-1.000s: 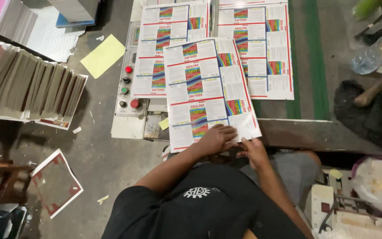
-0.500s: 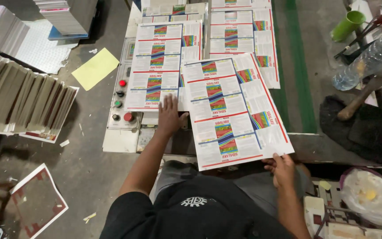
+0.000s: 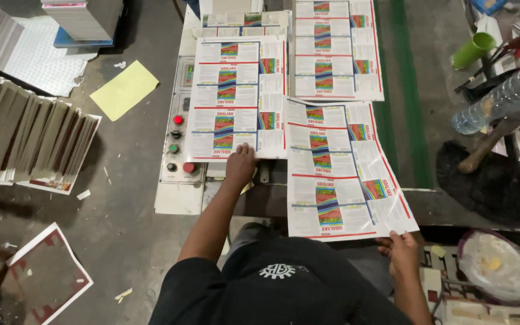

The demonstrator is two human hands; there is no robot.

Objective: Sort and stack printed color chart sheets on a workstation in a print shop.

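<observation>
While the left hand [image 3: 240,165] presses flat on the near edge of the far-left printed sheet [image 3: 236,96], the right hand [image 3: 403,251] pinches the near corner of the loose sheet [image 3: 344,174]; its fingertips are hidden beneath the paper.

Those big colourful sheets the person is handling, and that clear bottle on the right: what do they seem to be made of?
The printed sheet in the right hand looks like thin glossy paper or light card: it bends at its near edge and catches some sheen. The sheet under the left hand seems the same stock. The bottle looks like clear plastic, see-through with ribbed walls.
</observation>
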